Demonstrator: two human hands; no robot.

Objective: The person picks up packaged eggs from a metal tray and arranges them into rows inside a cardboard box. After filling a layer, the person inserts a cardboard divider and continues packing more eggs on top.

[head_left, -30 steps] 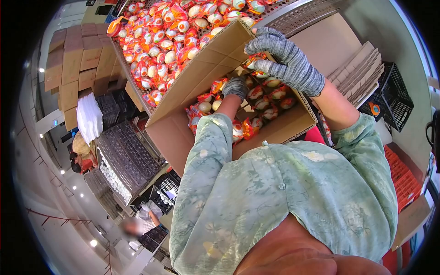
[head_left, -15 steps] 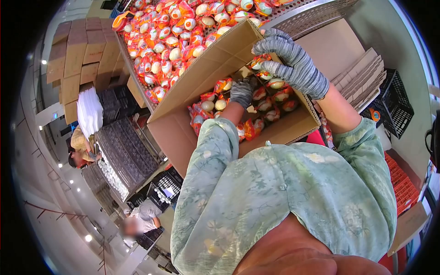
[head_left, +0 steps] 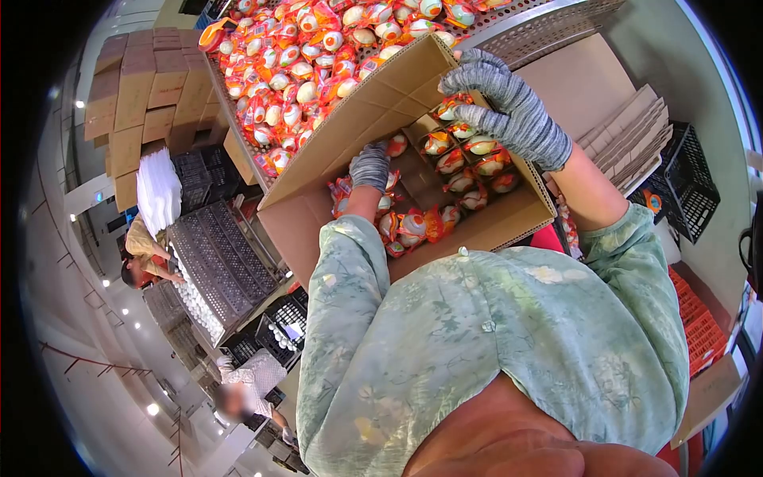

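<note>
An open cardboard box (head_left: 469, 226) stands tilted before me, with a cardboard divider inside. Wrapped eggs (head_left: 451, 162) in clear and orange film sit in the cells on its right side. My left hand (head_left: 370, 168), in a grey knitted glove, is in the box's left part with its fingers curled down; the fingertips are hidden. Loose wrapped eggs (head_left: 412, 225) lie just below it, on the near side. My right hand (head_left: 513, 111), gloved alike, is closed over the box's far right edge, beside a wrapped egg in the corner.
A perforated metal table (head_left: 548, 40) heaped with wrapped eggs is behind the box. Flattened cardboard (head_left: 628, 139) and a black crate (head_left: 687, 179) stand to the right. At left are stacked cartons (head_left: 143, 87), dark trays (head_left: 222, 254) and two people working.
My left hand has moved left, away from the divider cells to the box's left part, uncovering cells and an egg near the back. My right hand has stayed at the edge.
</note>
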